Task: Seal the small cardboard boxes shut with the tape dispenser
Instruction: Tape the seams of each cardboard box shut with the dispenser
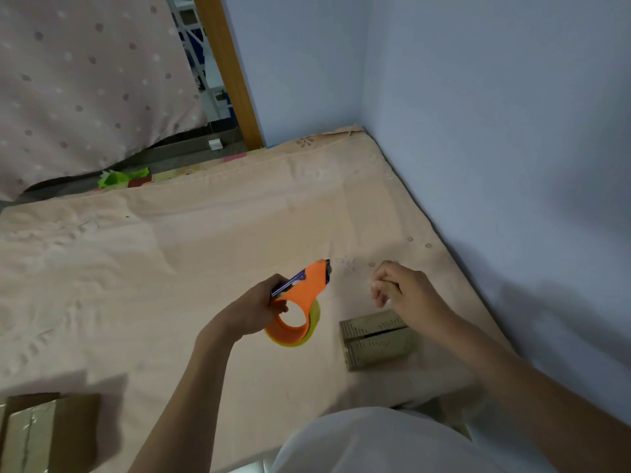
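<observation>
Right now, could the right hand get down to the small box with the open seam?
Probably yes. The right hand hovers just above and behind the small box, holding nothing visible, with nothing between them; the tape dispenser is off to the side in the left hand.

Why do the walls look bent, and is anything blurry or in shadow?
Head view: the wide-angle lens bows the wall edges; the tape dispenser and both hands look slightly soft; dim, even light leaves soft shadows beside the box at bottom left and on the right wall.

Bedsheet open left/ahead; wall blocks right, small box below right hand.
</observation>
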Action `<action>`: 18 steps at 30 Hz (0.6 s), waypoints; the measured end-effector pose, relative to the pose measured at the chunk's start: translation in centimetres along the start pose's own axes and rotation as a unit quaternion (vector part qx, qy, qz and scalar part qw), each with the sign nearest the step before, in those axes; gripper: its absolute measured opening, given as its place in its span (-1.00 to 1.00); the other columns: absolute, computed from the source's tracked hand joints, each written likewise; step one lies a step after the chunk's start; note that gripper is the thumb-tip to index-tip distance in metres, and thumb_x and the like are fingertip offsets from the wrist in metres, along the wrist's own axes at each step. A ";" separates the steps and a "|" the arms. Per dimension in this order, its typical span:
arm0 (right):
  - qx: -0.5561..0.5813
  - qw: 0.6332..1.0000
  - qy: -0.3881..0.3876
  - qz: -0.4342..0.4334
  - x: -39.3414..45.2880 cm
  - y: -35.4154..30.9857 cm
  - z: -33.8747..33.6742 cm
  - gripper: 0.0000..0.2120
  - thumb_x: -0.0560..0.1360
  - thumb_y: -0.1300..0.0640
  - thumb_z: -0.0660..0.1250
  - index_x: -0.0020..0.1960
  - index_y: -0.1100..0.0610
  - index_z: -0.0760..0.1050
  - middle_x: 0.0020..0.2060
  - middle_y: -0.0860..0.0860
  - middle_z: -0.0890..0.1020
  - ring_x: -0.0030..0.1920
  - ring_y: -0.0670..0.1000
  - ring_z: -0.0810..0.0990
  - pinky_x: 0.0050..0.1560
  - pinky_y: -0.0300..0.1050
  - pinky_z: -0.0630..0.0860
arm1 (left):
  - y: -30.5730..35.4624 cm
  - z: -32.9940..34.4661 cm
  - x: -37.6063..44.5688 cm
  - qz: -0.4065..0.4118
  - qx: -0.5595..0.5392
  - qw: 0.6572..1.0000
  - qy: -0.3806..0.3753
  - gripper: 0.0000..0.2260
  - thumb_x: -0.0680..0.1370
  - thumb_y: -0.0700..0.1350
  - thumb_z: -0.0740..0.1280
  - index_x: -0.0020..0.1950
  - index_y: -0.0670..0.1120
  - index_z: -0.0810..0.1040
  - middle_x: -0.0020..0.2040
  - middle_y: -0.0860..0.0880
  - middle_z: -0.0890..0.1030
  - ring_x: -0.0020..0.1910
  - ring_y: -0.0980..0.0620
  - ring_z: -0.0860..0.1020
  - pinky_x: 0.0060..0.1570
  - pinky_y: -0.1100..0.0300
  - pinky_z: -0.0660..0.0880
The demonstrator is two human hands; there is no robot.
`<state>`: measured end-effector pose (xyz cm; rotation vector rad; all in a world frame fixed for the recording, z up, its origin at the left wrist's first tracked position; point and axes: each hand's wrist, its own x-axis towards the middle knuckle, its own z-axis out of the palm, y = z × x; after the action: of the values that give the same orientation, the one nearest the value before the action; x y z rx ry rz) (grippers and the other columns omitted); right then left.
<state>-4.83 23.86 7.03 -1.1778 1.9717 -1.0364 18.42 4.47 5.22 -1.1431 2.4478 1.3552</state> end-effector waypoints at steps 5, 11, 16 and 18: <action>0.225 0.963 -0.071 0.128 -0.2 -0.6 -0.7 -0.92 0.61 0.37 0.27 0.00 0.37 0.52 -0.15 0.30 0.68 -0.18 0.25 0.71 -0.13 0.05 0.68 | 1.4 1.2 -0.5 0.024 0.054 0.998 0.027 -0.59 0.46 -0.46 0.19 0.11 0.01 0.44 -0.14 0.07 0.52 -0.18 0.07 0.45 -0.22 0.21 0.35; 0.331 0.904 -0.143 0.231 -1.2 -0.2 -2.6 -0.83 0.57 0.41 0.30 0.14 0.36 0.57 0.03 0.33 0.67 0.02 0.19 0.71 -0.04 -0.13 0.65 | 2.8 2.4 -1.3 0.046 0.060 0.995 0.067 -0.58 0.46 -0.46 0.29 0.17 -0.03 0.41 -0.01 0.07 0.55 -0.09 0.10 0.50 -0.17 0.34 0.38; 0.266 0.905 -0.211 0.255 -1.5 0.5 -3.5 -0.82 0.59 0.37 0.29 0.08 0.30 0.66 0.03 0.19 0.69 0.05 0.07 0.70 0.05 -0.18 0.63 | 2.6 5.1 -1.6 0.063 0.047 0.993 0.089 -0.64 0.46 -0.35 0.40 0.14 -0.03 0.43 0.07 0.01 0.57 0.00 0.04 0.53 -0.07 0.24 0.44; 0.273 0.898 -0.219 0.266 -1.6 1.0 -3.8 -0.82 0.61 0.32 0.28 0.10 0.33 0.64 0.08 0.24 0.66 0.10 0.10 0.67 0.09 -0.17 0.62 | 2.3 6.2 -1.7 0.064 0.055 0.992 0.097 -0.61 0.46 -0.32 0.44 0.15 0.00 0.41 0.10 0.02 0.55 0.04 0.02 0.52 -0.04 0.24 0.47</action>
<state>-7.65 26.76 8.22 -0.4610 1.3869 -0.8496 16.58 10.87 3.87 -1.1591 2.7378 1.1713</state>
